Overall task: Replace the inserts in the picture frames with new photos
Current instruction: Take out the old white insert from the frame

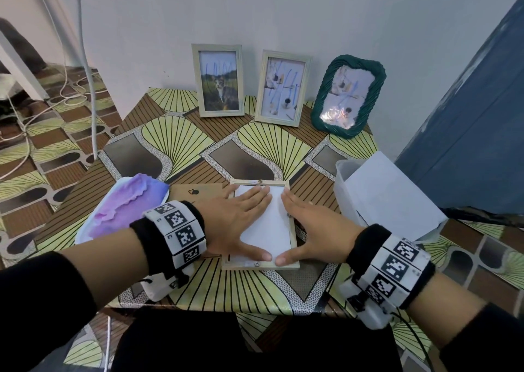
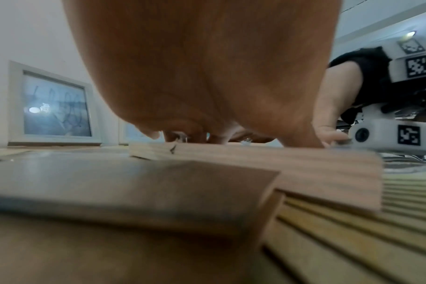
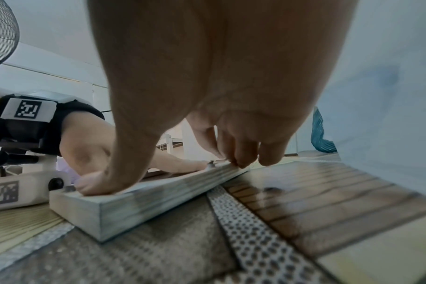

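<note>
Both hands — left hand (image 1: 235, 218), right hand (image 1: 314, 230) — press flat, grip released, on white paper (image 1: 266, 224) inside the face-down frame (image 1: 293, 264) on the tabletop (image 1: 181, 133).

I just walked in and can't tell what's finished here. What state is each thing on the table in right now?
Pale wooden frame under the hands: face down, back open.
White photo sheet: lying in that frame, pressed flat.
Left hand: flat on the sheet.
Right hand: flat, on the sheet's right edge.
Brown backing board: off, lying beside the frame.
Cat-photo frame: upright, closed.
Pale scribbled-photo frame: upright, closed.
Green rope-pattern frame: upright, closed.
</note>
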`<state>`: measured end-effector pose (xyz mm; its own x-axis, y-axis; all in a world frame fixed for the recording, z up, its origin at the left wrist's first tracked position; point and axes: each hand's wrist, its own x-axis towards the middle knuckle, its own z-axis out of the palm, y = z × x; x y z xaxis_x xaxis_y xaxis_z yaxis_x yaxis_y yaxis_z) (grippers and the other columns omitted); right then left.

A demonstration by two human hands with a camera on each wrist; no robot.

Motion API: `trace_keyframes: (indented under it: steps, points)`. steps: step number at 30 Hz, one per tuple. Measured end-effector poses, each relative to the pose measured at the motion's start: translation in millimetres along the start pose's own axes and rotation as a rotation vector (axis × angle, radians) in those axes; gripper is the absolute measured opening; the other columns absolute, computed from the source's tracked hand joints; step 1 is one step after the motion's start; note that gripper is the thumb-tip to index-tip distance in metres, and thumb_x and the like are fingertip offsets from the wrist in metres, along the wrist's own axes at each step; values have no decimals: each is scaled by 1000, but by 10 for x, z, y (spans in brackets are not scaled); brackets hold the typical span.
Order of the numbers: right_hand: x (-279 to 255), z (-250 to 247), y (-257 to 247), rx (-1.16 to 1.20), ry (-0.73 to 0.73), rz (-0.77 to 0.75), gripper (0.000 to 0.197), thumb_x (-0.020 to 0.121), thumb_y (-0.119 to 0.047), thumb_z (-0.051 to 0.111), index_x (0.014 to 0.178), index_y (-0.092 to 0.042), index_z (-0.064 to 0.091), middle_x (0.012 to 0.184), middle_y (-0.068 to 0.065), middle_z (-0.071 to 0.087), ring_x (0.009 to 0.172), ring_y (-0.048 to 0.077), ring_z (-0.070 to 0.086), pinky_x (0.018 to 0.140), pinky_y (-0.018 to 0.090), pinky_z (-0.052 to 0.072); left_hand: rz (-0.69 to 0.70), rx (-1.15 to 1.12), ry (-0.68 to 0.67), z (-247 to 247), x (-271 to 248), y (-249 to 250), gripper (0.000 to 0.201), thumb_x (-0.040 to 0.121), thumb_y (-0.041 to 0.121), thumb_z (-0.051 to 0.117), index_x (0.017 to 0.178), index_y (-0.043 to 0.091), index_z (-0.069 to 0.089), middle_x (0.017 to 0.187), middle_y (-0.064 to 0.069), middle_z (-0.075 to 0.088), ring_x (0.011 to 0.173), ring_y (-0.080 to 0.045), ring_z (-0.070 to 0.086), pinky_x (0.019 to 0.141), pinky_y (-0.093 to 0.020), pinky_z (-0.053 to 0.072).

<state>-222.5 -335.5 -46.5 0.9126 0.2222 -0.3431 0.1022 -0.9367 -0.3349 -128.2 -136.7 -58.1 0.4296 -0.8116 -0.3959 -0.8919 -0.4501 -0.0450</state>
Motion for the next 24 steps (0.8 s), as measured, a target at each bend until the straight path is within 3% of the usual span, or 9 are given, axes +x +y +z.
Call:
trace_keyframes:
  steps: [2, 5, 8, 11, 16, 18, 21, 24]
  points:
    - [11, 5, 20, 18, 7, -9, 133, 67, -70, 72, 156, -14, -9, 163, -3, -12, 148, 5, -3, 121, 25, 1, 19, -19, 14, 33, 21, 1, 120, 73, 92, 19, 151, 9, -21, 159, -6, -25, 144, -10, -24, 118, -34, -14]
    - [18, 13, 53, 24, 21, -17, 134, 64, -71, 73, 156, -15, -7, 163, -5, -11, 146, 3, -3, 118, 23, 0, 33, -54, 38, 35, 49, -11, 122, 71, 91, 23, 152, 8, -15, 160, -7, -19, 147, -12, -16, 114, -26, -9]
    - [7, 22, 69, 29, 31, -13, 137, 62, -73, 74, 156, -17, -8, 162, -8, -12, 133, -5, -5, 113, 20, -3, 28, -47, 67, 25, 63, -16, 122, 71, 91, 28, 154, 8, -8, 161, -6, -13, 150, -14, -6, 120, -31, 6]
    - [7, 17, 63, 39, 39, -8, 139, 60, -72, 75, 156, -15, -7, 163, -7, -10, 144, 0, -4, 120, 24, 2, 25, -25, 102, 10, 53, -4, 119, 73, 90, 31, 155, 10, 0, 162, -6, -6, 150, -14, 6, 118, -38, 28]
    - [12, 6, 44, 57, 23, 17, 141, 58, -71, 77, 156, -15, -7, 163, -6, -10, 150, 8, 2, 123, 29, 11, 22, 2, 133, -35, 33, 5, 114, 72, 91, 29, 155, 15, 7, 163, -3, 3, 141, -20, 37, 105, -37, 41]
    - [15, 12, 44, 60, 29, 19, 141, 58, -71, 78, 156, -15, -7, 163, -6, -10, 150, 9, 2, 123, 29, 10, 25, 49, 130, -58, 42, 0, 113, 72, 91, 27, 155, 17, 9, 163, -1, 5, 137, -20, 42, 101, -35, 44]
    - [18, 21, 48, 61, 33, 17, 141, 59, -70, 78, 155, -16, -9, 163, -6, -11, 150, 9, 2, 121, 26, 9, 28, 53, 99, -107, 54, -26, 117, 69, 94, 29, 156, 17, 10, 164, 0, 8, 145, -17, 29, 111, -38, 36]
    - [21, 19, 49, 47, 36, 8, 140, 59, -70, 77, 155, -16, -10, 163, -5, -11, 150, 8, 1, 120, 24, 7, 26, -17, 70, -131, 56, -75, 126, 66, 97, 29, 156, 13, 0, 164, 1, -3, 151, -14, -3, 123, -41, 15]
